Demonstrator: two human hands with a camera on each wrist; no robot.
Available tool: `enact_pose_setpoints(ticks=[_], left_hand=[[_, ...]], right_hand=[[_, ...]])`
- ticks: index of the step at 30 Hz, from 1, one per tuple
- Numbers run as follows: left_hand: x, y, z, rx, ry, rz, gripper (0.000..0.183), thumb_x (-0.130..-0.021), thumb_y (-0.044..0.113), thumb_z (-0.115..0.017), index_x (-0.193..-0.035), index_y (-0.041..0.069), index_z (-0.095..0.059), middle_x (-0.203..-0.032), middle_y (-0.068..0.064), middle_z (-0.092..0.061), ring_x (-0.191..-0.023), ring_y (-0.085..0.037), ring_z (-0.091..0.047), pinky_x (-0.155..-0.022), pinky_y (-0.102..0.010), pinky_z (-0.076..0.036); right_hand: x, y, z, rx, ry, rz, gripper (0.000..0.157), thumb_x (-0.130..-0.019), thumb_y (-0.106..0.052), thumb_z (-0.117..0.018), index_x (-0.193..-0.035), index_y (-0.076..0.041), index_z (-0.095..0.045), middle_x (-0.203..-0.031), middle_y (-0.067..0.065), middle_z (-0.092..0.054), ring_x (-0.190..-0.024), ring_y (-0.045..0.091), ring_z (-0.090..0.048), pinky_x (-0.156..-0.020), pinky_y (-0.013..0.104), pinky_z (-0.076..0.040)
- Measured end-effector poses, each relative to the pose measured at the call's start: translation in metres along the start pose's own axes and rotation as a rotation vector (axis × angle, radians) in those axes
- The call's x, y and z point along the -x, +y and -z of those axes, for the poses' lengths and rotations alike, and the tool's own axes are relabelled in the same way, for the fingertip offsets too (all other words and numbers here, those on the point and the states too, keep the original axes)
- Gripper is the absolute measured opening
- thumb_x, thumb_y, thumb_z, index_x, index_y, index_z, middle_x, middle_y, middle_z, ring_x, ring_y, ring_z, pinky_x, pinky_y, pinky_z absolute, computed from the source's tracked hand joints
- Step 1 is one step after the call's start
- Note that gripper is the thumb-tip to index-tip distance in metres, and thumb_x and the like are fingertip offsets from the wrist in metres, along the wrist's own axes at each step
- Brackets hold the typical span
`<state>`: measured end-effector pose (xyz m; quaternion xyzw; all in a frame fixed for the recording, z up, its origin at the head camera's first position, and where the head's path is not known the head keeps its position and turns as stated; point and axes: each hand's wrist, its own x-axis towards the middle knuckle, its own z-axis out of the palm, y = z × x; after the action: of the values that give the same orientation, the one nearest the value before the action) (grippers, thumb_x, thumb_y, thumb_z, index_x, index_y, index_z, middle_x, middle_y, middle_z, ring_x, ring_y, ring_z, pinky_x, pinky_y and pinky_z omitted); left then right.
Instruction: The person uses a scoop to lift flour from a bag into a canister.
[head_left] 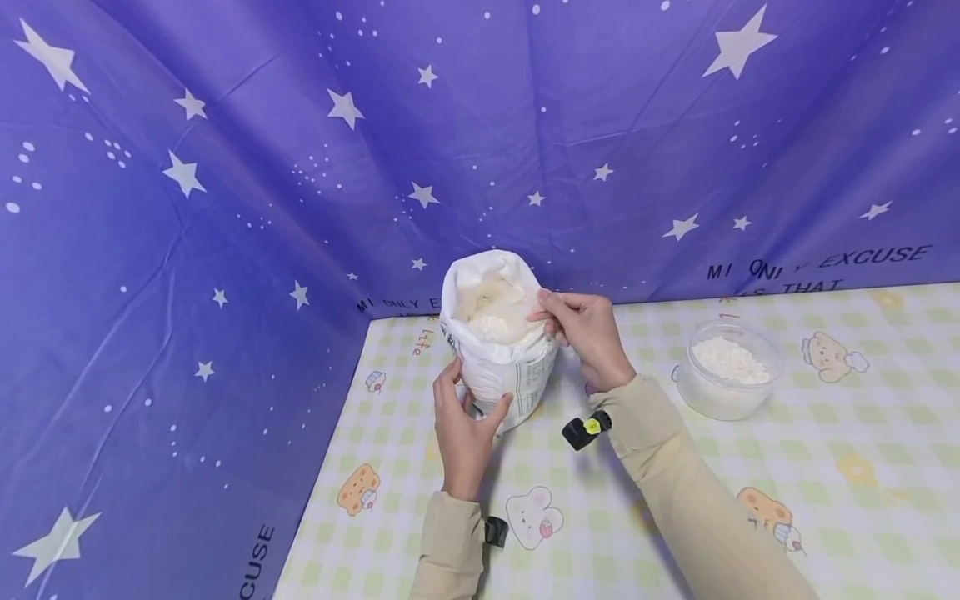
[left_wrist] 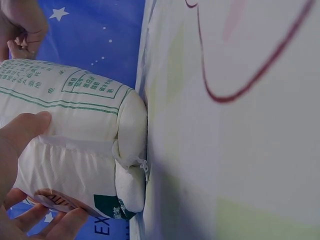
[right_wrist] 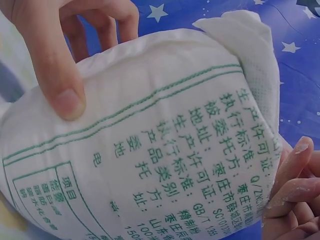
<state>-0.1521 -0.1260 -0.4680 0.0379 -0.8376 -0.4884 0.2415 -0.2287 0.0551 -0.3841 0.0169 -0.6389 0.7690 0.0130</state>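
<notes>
An open white bag of flour (head_left: 510,375) stands upright on the table, its mouth rolled wide and pale flour (head_left: 492,327) showing inside. My left hand (head_left: 467,437) grips the bag's lower side, with the thumb on the near face and the fingers round the left. At the right of the mouth, my right hand (head_left: 592,333) pinches the bag's rim between thumb and fingers. White powder dusts the right hand's fingers (right_wrist: 295,192) in the right wrist view. Green printed text covers the bag's side (left_wrist: 90,90) in the left wrist view.
A clear round tub (head_left: 720,404) holding white flour stands to the right of the bag. The table has a green checked cloth (head_left: 660,533) with cartoon animals. Behind and to the left hangs a blue starry curtain (head_left: 480,125), close to the bag.
</notes>
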Motion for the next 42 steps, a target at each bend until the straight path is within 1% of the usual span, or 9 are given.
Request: enact_pose_setpoints(ticks=[6,11,15,21,24,30,33,37,42], left_hand=[[0.0,0.001,-0.001,0.003,-0.003,0.005,0.082,-0.073,0.019,-0.088,-0.142,0.012,-0.043,-0.142,-0.004,-0.046,-0.134,-0.021,-0.046,-0.106,-0.032,-0.052],[0.0,0.0,-0.001,0.015,0.0,-0.003,0.082,-0.073,0.017,-0.089,-0.141,0.011,-0.044,-0.141,-0.005,-0.046,-0.133,-0.021,-0.047,-0.106,-0.034,-0.052],[-0.001,0.0,0.0,0.019,-0.002,-0.008,0.082,-0.073,0.018,-0.089,-0.141,0.011,-0.044,-0.141,-0.005,-0.046,-0.133,-0.021,-0.047,-0.106,-0.033,-0.052],[-0.001,0.0,0.0,0.018,-0.004,-0.006,0.082,-0.074,0.018,-0.088,-0.141,0.011,-0.043,-0.142,-0.005,-0.046,-0.134,-0.02,-0.046,-0.106,-0.031,-0.052],[0.0,0.001,0.0,0.011,-0.005,-0.001,0.082,-0.074,0.018,-0.088,-0.141,0.012,-0.043,-0.142,-0.004,-0.046,-0.133,-0.019,-0.046,-0.106,-0.029,-0.051],[0.001,0.002,0.0,0.006,-0.002,-0.002,0.081,-0.073,0.018,-0.088,-0.141,0.011,-0.044,-0.141,-0.006,-0.046,-0.133,-0.021,-0.047,-0.105,-0.03,-0.052],[0.001,0.002,0.0,0.008,-0.003,0.002,0.081,-0.074,0.017,-0.088,-0.141,0.011,-0.044,-0.141,-0.005,-0.046,-0.133,-0.02,-0.047,-0.106,-0.03,-0.051],[0.001,0.003,0.0,0.011,-0.001,-0.003,0.08,-0.074,0.017,-0.088,-0.14,0.01,-0.044,-0.141,-0.006,-0.046,-0.133,-0.021,-0.047,-0.106,-0.032,-0.052],[0.001,0.002,0.0,0.016,-0.002,-0.004,0.081,-0.073,0.017,-0.088,-0.14,0.01,-0.044,-0.141,-0.006,-0.046,-0.133,-0.023,-0.047,-0.106,-0.032,-0.052]], right_hand=[[0.0,0.0,0.004,-0.035,0.015,-0.01,0.041,-0.096,-0.03,-0.067,-0.111,0.008,-0.071,-0.072,-0.005,-0.074,-0.053,0.002,-0.053,-0.043,0.011,-0.04],[0.001,0.001,0.008,-0.095,0.031,-0.046,0.043,-0.095,-0.03,-0.068,-0.115,0.007,-0.069,-0.076,-0.004,-0.075,-0.058,0.002,-0.056,-0.045,0.01,-0.041],[0.001,0.001,0.011,-0.151,0.027,-0.079,0.041,-0.095,-0.03,-0.067,-0.114,0.007,-0.067,-0.08,-0.004,-0.075,-0.064,0.002,-0.06,-0.047,0.008,-0.043],[0.002,0.001,0.015,-0.204,0.028,-0.115,0.037,-0.096,-0.029,-0.067,-0.112,0.004,-0.066,-0.083,-0.003,-0.075,-0.067,0.001,-0.061,-0.047,0.007,-0.044],[0.003,0.001,0.017,-0.221,0.032,-0.13,0.04,-0.095,-0.029,-0.067,-0.115,0.005,-0.066,-0.084,-0.003,-0.075,-0.068,0.001,-0.061,-0.047,0.007,-0.044],[0.005,0.0,0.022,-0.264,0.037,-0.14,0.045,-0.095,-0.029,-0.068,-0.121,0.007,-0.064,-0.085,-0.003,-0.075,-0.069,0.001,-0.061,-0.047,0.007,-0.045],[0.007,-0.001,0.025,-0.292,0.036,-0.136,0.033,-0.095,-0.028,-0.068,-0.113,-0.001,-0.071,-0.085,-0.002,-0.075,-0.069,0.002,-0.061,-0.047,0.007,-0.045],[0.009,-0.003,0.03,-0.32,0.037,-0.133,0.017,-0.095,-0.027,-0.068,-0.1,-0.013,-0.075,-0.085,-0.002,-0.075,-0.069,0.002,-0.06,-0.048,0.007,-0.046],[0.012,-0.007,0.034,-0.358,0.047,-0.137,0.02,-0.095,-0.026,-0.068,-0.102,-0.008,-0.074,-0.084,-0.001,-0.075,-0.068,0.002,-0.06,-0.048,0.008,-0.047]])
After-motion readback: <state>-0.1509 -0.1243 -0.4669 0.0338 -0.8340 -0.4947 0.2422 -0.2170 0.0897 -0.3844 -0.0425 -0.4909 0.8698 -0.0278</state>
